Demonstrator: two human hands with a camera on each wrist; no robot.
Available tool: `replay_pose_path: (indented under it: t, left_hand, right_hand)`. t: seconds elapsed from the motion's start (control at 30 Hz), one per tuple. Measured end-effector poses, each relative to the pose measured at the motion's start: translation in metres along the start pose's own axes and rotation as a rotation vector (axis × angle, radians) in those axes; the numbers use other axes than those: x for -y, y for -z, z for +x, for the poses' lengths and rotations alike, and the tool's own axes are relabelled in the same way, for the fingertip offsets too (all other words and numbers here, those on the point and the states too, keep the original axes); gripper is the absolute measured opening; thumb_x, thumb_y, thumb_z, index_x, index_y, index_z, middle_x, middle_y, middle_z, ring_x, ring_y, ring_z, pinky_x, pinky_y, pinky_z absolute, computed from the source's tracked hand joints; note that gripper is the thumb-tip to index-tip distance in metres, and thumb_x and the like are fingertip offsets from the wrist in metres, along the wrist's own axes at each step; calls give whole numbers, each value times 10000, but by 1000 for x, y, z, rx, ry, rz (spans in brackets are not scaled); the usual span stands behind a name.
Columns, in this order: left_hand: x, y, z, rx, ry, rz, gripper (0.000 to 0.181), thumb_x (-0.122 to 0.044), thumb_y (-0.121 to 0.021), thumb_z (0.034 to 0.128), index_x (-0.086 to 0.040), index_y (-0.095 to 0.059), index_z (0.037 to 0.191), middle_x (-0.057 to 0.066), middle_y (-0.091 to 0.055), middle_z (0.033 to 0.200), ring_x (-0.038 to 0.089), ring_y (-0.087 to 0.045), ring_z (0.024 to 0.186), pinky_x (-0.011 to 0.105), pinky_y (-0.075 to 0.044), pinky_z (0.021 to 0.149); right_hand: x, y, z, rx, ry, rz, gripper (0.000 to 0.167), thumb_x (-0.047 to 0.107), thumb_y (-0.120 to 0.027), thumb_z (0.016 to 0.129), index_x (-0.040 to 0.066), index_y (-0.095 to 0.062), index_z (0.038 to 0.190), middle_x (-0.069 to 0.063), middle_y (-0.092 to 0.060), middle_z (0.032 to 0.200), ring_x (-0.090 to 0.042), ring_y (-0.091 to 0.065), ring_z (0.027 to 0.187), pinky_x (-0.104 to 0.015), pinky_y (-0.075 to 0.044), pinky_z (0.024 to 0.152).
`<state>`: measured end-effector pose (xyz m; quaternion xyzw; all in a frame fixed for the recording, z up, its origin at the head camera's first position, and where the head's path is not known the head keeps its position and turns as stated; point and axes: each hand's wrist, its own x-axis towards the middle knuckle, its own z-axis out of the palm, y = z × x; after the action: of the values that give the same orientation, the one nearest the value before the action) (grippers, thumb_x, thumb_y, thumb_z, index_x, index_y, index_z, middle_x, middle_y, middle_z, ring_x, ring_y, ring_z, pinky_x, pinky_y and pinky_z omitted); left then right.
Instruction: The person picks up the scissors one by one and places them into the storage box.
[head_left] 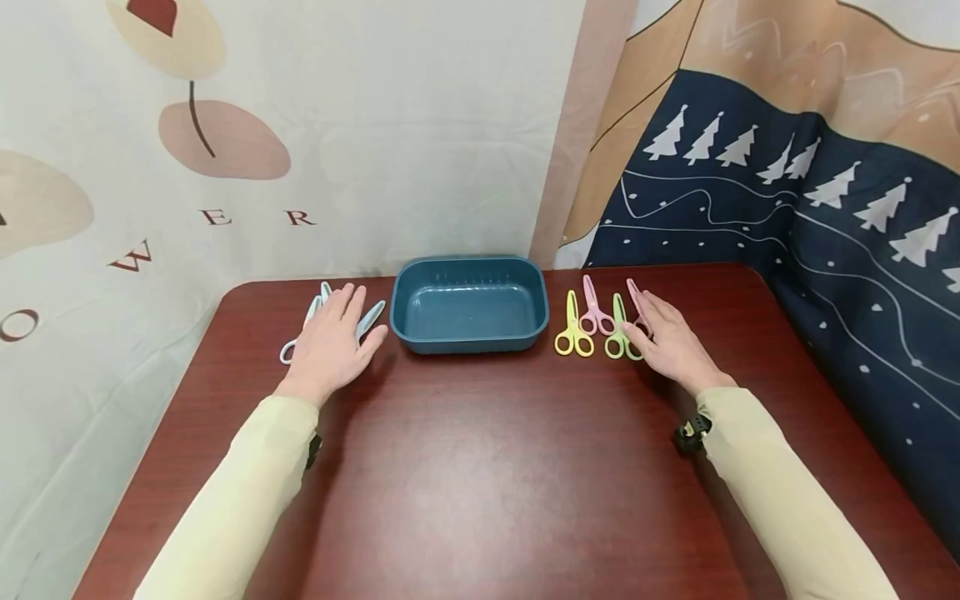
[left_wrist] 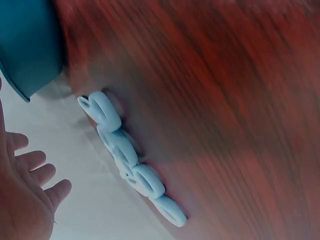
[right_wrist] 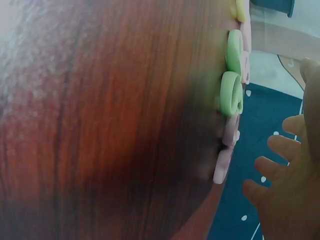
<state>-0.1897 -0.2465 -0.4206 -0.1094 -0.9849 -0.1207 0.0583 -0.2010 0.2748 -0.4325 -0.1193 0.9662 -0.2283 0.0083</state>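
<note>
My left hand (head_left: 330, 343), palm down with fingers extended, hovers over several light blue scissors (head_left: 371, 318) and partly hides them. In the left wrist view, the handle loops of these blue scissors (left_wrist: 122, 150) lie in a row, apart from the hand. Over the right group, my right hand (head_left: 670, 340) is spread above pink scissors (head_left: 634, 293) that it partly covers. Beside it lie green scissors (head_left: 618, 325), another pair of pink scissors (head_left: 592, 304) and yellow scissors (head_left: 573, 325). The right wrist view shows the green handles (right_wrist: 231, 94) apart from the fingers.
A dark teal bin (head_left: 469, 346) stands at the table's back edge between the two groups of scissors. The brown wooden table (head_left: 480, 467) reaches to a white cloth (head_left: 420, 133) behind and a navy tree-patterned cloth (head_left: 705, 192) at right.
</note>
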Motion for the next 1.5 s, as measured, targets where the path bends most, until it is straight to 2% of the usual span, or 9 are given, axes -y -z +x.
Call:
replay_pose_path:
  t: [0.13,0.23,0.53,0.83,0.97,1.13,1.5]
  left_hand:
    - [-7,-2,0,5,-1,-24,784,-455,-515,1047,43,-274,1602,285,-280,1642,474,-249,1517,561,-218,1247]
    - [-12,-3,0,7,1,-47,784,-464,-505,1050,40,-272,1603,283,-291,1637,465,-265,1513,559,-235,1242]
    - [-26,-7,0,17,17,-113,804,-498,-501,1045,19,-265,1615,261,-310,1638,419,-298,1515,560,-290,1222]
    - [-36,-9,1,59,61,-187,885,-570,-496,1031,8,-204,1633,250,-278,1656,422,-275,1524,570,-267,1229]
    - [-40,-10,2,60,78,-200,914,-591,-516,1014,-3,-198,1637,245,-279,1656,421,-291,1516,594,-305,1204]
    - [-44,-11,4,61,107,-200,967,-641,-528,988,-26,-178,1647,222,-287,1657,405,-306,1511,617,-348,1170]
    - [-49,-14,6,82,127,-267,1050,-673,-569,959,0,-145,1645,237,-288,1656,403,-301,1517,584,-298,1211]
  right_hand:
    - [-6,0,-3,-7,-40,33,763,439,-514,1068,-29,-256,1613,-298,-245,1651,-501,-202,1517,-652,-202,1216]
    - [-10,0,-4,-8,-73,52,764,441,-510,1068,-63,-277,1593,-306,-251,1643,-507,-208,1510,-656,-212,1212]
    - [-12,5,-6,-4,-147,91,760,460,-470,1075,-75,-287,1582,-324,-270,1624,-521,-230,1490,-679,-223,1196]
    - [-14,4,-4,-46,-144,88,725,411,-486,1080,-132,-335,1535,-373,-325,1567,-557,-283,1446,-682,-243,1180]
    - [-15,3,-2,-55,-143,85,706,381,-506,1076,-147,-352,1519,-385,-344,1547,-563,-304,1432,-676,-252,1179]
    - [-14,2,0,-35,-176,95,691,362,-535,1068,-136,-364,1516,-385,-358,1536,-560,-320,1417,-680,-270,1169]
    - [-13,2,2,-8,-206,87,687,364,-534,1067,-128,-366,1517,-407,-370,1514,-595,-326,1383,-687,-282,1148]
